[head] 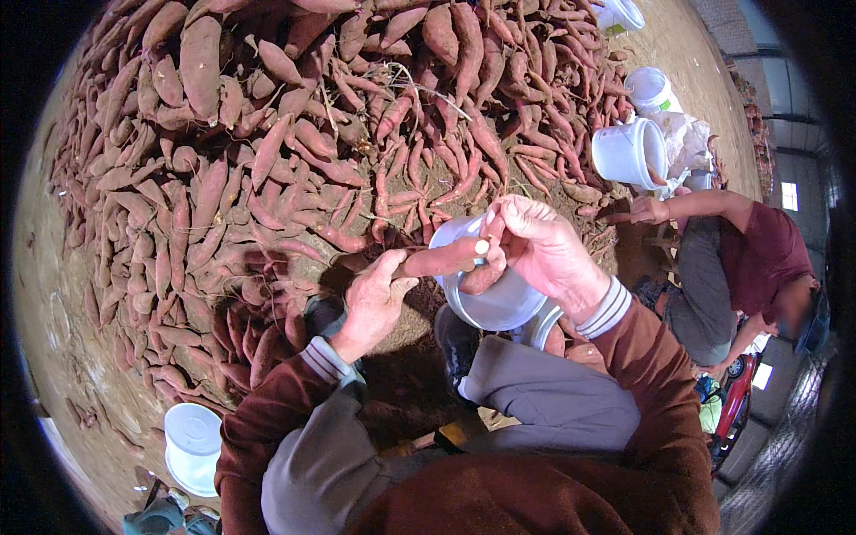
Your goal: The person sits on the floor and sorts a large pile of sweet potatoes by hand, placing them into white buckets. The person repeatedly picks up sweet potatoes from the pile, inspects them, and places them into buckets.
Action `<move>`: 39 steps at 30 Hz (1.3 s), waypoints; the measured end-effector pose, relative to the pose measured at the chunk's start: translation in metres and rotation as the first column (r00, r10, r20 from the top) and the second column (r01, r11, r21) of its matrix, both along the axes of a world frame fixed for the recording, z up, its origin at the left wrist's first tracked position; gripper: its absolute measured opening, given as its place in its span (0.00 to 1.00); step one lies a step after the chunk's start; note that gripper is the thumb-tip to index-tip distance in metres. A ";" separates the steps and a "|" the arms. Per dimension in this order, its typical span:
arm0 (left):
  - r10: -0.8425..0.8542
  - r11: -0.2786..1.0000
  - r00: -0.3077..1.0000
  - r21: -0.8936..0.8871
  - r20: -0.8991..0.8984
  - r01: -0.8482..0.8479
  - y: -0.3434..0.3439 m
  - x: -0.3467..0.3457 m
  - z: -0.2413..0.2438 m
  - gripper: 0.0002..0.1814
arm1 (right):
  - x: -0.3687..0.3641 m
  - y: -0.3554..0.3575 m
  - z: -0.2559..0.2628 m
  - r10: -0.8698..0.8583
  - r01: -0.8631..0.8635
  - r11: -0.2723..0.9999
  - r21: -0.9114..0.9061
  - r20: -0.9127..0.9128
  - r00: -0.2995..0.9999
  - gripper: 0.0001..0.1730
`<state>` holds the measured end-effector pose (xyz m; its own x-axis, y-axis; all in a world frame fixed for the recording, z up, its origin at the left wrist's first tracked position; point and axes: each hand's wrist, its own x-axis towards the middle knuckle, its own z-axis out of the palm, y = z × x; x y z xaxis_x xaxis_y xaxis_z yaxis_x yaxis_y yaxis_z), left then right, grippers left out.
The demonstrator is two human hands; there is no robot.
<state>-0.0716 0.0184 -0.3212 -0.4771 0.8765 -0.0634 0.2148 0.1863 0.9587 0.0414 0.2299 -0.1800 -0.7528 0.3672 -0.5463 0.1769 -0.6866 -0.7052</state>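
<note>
My left hand grips one end of a long red-skinned sweet potato, whose far end shows a pale round cut face. At that far end my right hand holds another reddish piece of sweet potato between thumb and fingers. The two pieces meet or overlap; whether they are joined cannot be told. Below my right hand stands a white plastic bucket, which looks mostly empty. A large heap of sweet potatoes lies before me, with loose roots among them.
A second bucket with sweet potatoes beside it is by my right knee. An upturned or lidded white bucket stands at lower left. More buckets and a plastic bag are at upper right, near a seated co-worker reaching toward the heap.
</note>
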 end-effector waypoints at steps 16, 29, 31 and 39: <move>-0.316 0.915 0.908 -0.163 0.275 0.368 0.009 -0.007 0.043 0.18 | 0.010 -0.018 -0.006 0.343 -0.398 0.804 0.441 0.203 0.917 0.15; 0.116 0.917 0.673 -0.182 -0.731 -0.355 0.009 -0.103 -0.038 0.22 | 0.031 0.037 0.035 0.416 -0.758 0.318 0.569 0.635 0.651 0.16; -0.061 0.845 0.563 -0.343 -0.824 -0.410 0.008 -0.131 -0.045 0.19 | 0.032 0.032 0.029 0.461 -0.855 0.059 0.516 0.745 0.482 0.15; -0.370 0.755 0.448 -0.545 -0.814 -0.366 -0.005 -0.154 -0.061 0.17 | 0.019 0.023 0.016 0.356 -0.739 -0.019 0.674 0.695 0.625 0.17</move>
<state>-0.2261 0.0133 -0.3826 -0.5859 0.8039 -0.1021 0.8103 0.5802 -0.0821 0.0607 0.2524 -0.1642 -0.8798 0.2352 -0.4132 0.4392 0.7348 -0.5169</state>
